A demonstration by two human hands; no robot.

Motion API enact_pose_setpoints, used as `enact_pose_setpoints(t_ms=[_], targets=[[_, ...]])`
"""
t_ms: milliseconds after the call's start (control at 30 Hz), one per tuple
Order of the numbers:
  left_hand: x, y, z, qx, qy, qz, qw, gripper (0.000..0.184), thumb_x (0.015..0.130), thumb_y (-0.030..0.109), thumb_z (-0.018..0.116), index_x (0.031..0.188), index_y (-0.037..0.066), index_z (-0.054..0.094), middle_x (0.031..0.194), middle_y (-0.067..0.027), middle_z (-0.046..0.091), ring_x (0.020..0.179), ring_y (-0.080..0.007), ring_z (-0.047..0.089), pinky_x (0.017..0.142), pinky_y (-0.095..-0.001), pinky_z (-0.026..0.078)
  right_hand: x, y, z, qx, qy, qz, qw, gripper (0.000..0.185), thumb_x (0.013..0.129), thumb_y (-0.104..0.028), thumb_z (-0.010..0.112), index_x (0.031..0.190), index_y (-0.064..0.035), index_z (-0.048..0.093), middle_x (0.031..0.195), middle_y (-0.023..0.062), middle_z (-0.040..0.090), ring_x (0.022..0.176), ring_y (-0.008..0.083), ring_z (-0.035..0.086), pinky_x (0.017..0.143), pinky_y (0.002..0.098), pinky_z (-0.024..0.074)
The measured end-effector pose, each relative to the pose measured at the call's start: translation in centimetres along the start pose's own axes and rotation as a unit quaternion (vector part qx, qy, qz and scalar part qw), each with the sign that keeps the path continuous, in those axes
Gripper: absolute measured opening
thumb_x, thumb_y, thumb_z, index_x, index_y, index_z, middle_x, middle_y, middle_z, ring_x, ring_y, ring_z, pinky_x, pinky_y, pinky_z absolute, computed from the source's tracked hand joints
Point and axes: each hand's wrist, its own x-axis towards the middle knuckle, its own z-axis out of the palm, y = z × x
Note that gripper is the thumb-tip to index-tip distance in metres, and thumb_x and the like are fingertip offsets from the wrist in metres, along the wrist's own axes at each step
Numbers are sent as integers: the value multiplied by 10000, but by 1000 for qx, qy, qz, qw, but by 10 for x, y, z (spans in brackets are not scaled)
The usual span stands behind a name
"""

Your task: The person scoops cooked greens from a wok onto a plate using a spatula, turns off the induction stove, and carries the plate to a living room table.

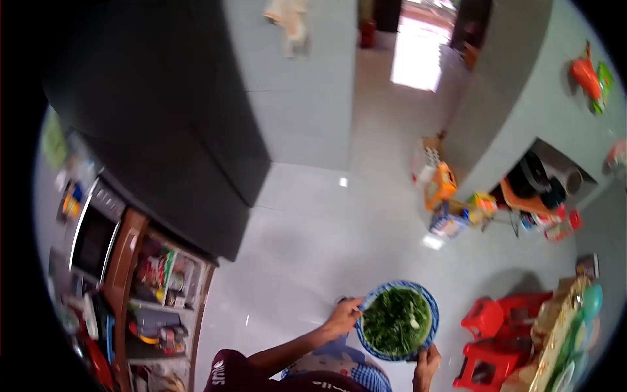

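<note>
A round bowl with a blue-and-white patterned rim (pixel 434 313) is held out in front of my body, above the floor. Dark leafy greens (pixel 395 320) fill it, with a pale piece lying on top toward the right side. My left hand (pixel 345 316) grips the rim at its left side, the fingertips partly out of sight. At the lower right, my right hand (pixel 427 367) is closed on the rim. The bowl looks roughly level between my two hands.
A tall dark fridge-like cabinet (pixel 176 117) stands at left, beside a shelf unit (pixel 127 248) with a microwave (pixel 95 235). Red stools (pixel 493 356) and a table edge with gold covering (pixel 555 326) are at right. Boxes (pixel 441 186) sit near the doorway ahead.
</note>
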Motion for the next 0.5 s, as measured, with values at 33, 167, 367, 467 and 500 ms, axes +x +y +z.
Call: enact_pose_setpoints(t_ms=[33, 167, 367, 467, 500], targets=[[12, 15, -13, 18, 0, -2, 1000, 257, 807, -40, 492, 1060, 1, 518, 743, -79, 518, 500, -118, 481, 453, -264, 421, 10, -18, 12, -18, -3, -3, 1000, 170, 829, -105, 455, 875, 30, 548, 686, 23, 532, 559, 84, 463, 495, 232, 405], [52, 50, -41, -12, -64, -51, 997, 395, 824, -45, 482, 1208, 48, 477, 933, -51, 507, 701, -120, 516, 573, -237, 479, 36, -44, 33, 8, 1, 51, 999, 213, 840, -94, 451, 964, 47, 552, 740, 39, 569, 604, 92, 508, 530, 233, 435], [81, 84, -62, -82, -77, -44, 993, 399, 842, -77, 413, 1225, 27, 456, 973, -65, 524, 717, -125, 539, 609, -235, 502, 67, -77, 66, 35, 6, 18, 999, 209, 846, -41, 440, 1002, 52, 544, 687, 59, 575, 528, 105, 527, 483, 236, 454], [81, 93, -55, -109, -53, -31, 992, 392, 842, -59, 407, 1223, 19, 457, 941, -73, 558, 719, -125, 558, 638, -256, 508, 81, -83, 56, -11, -25, -4, 1000, 221, 854, -94, 425, 966, 60, 537, 697, 74, 574, 554, 127, 551, 512, 250, 477], [63, 69, -57, -106, -43, -9, 993, 393, 841, -46, 404, 1227, 14, 453, 910, -77, 582, 736, -130, 576, 663, -278, 515, 65, -77, 55, -25, -33, -23, 999, 221, 854, -103, 429, 956, 59, 539, 683, 75, 571, 545, 128, 550, 515, 253, 476]])
